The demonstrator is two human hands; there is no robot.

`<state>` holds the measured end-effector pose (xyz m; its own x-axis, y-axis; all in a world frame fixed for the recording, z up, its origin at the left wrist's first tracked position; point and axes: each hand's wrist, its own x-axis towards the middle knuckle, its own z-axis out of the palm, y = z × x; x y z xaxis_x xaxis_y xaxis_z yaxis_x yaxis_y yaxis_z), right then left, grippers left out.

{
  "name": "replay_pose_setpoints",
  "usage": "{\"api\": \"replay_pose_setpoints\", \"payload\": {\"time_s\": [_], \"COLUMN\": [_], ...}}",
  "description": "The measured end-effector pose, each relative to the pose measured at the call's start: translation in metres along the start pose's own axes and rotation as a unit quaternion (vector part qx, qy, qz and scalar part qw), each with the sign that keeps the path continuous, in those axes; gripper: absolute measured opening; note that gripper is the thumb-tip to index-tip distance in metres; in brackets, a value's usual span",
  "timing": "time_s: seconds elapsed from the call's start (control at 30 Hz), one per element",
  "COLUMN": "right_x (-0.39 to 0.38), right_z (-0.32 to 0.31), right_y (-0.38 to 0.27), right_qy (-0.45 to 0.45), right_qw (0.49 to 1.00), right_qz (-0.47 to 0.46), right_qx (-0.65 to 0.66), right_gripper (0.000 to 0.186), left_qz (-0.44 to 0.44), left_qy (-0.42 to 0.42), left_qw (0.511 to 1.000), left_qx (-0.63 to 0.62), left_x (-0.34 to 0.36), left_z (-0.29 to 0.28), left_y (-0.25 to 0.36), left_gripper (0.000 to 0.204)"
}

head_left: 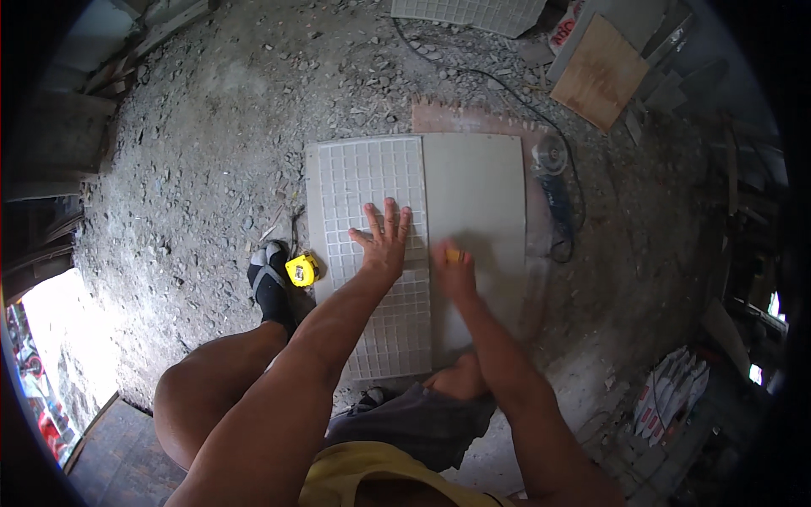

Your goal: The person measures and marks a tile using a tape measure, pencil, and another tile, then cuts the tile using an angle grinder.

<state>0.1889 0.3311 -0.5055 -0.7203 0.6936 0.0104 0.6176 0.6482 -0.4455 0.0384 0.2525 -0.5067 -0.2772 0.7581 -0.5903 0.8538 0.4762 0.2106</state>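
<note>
On the ground by the shoe (267,269) sits a yellow tape measure (302,270), just left of the panels. The left hand (384,247) presses flat, fingers spread and gripping nothing, on the grid-backed panel (393,325), which lies over the left part of a plain pale panel (473,177). Beside its right edge, the right hand (454,272) is clenched around a small yellow object (454,254), blurred, perhaps a marking tool. Farther right lies an angle grinder (554,190).

The rubble-strewn floor (211,127) carries a yellow tape measure (302,269) left of the left hand (384,247) and a pinkish board (477,119) reaching beyond it.
</note>
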Motion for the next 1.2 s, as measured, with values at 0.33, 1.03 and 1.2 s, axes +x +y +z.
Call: {"api": "replay_pose_setpoints", "payload": {"time_s": [0.33,1.03,1.2], "right_x": [0.126,-0.263,-0.266], "right_z": [0.028,-0.03,-0.03], "right_y": [0.004,-0.009,-0.011], "right_qy": [0.098,-0.109,-0.104], "right_qw": [0.992,0.963,0.961], "right_qz": [0.021,0.189,0.188], "right_qx": [0.081,0.159,0.175], "right_gripper": [0.027,0.021,0.021], "left_qz": [-0.011,-0.004,-0.002], "left_qy": [-0.006,-0.022,-0.013], "left_qw": [1.0,0.999,1.0], "left_qx": [0.007,0.028,0.009], "left_x": [0.002,-0.002,-0.003], "left_z": [0.006,0.004,0.002], "left_y": [0.001,0.003,0.004], "left_gripper": [0.12,0.141,0.144]}}
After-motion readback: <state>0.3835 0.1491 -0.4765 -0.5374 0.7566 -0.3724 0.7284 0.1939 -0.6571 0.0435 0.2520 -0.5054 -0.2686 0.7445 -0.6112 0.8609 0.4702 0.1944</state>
